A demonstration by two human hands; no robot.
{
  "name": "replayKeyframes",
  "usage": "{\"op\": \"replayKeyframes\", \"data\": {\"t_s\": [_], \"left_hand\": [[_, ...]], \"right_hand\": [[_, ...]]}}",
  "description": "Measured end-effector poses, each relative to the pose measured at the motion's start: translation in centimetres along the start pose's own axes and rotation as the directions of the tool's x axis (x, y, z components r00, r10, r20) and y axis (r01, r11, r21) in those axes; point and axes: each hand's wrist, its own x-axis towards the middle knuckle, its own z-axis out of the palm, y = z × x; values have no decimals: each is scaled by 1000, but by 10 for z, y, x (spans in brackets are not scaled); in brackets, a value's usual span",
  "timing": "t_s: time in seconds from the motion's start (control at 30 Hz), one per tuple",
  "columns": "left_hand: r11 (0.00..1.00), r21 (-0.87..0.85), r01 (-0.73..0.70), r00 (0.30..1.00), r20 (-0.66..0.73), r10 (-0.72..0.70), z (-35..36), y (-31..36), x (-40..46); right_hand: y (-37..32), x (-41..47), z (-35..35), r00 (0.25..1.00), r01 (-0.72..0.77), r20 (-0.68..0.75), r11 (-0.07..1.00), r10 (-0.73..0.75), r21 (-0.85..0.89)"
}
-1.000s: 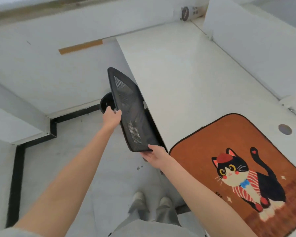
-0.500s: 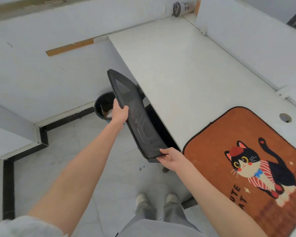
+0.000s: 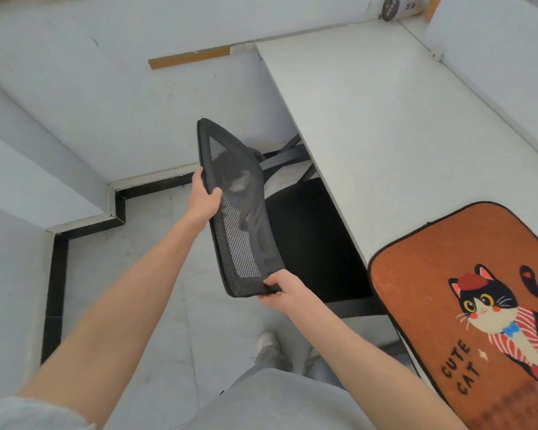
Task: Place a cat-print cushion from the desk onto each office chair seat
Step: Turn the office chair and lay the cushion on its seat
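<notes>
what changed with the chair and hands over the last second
The chair has been pulled out from under the desk, baring its black seat. The left hand and right hand still grip the mesh back. The cushion stays on the desk.

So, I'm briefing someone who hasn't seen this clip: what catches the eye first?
The orange cat-print cushion lying on the white desk at lower right. Then the black mesh chair back at centre, gripped by the left hand and right hand.
</notes>
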Motion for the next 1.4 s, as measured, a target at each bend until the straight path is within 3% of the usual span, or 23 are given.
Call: {"op": "replayKeyframes", "data": {"t_s": [0.27,0.6,0.83,0.97,1.07,1.13,1.23,1.33,1.4], "left_hand": [[999,33,27,998,-62,-25,-51,-32,-15],[985,115,131,986,-117,-118,-134,-63,-10],[985,111,134,979,-170,-114,-151,-79,-14],[984,124,131,969,-225,-101,-145,-78,-20],[964,229,134,949,-310,-59,-132,-80,-31],[937,337,88,927,-372,46,-117,-79,-47],[905,417,-85,898,-362,251,-75,-63,-76],[869,423,-258,906,-206,369,-13,-40,-99],[886,330,-327,933,-36,358,41,-20,-113]], "right_hand": [[45,14,23,991,-129,27,985,133,-119],[110,20,91,987,-154,15,963,161,-219],[136,26,103,988,-153,10,978,155,-139],[142,27,94,985,-130,96,983,143,-132],[133,22,71,968,-131,175,957,180,-260],[117,20,53,975,-92,140,891,170,-445],[80,10,21,988,66,151,816,26,-574],[25,-19,-19,990,71,140,909,-15,-411],[-7,-42,-66,965,217,208,928,-158,-303]]}}
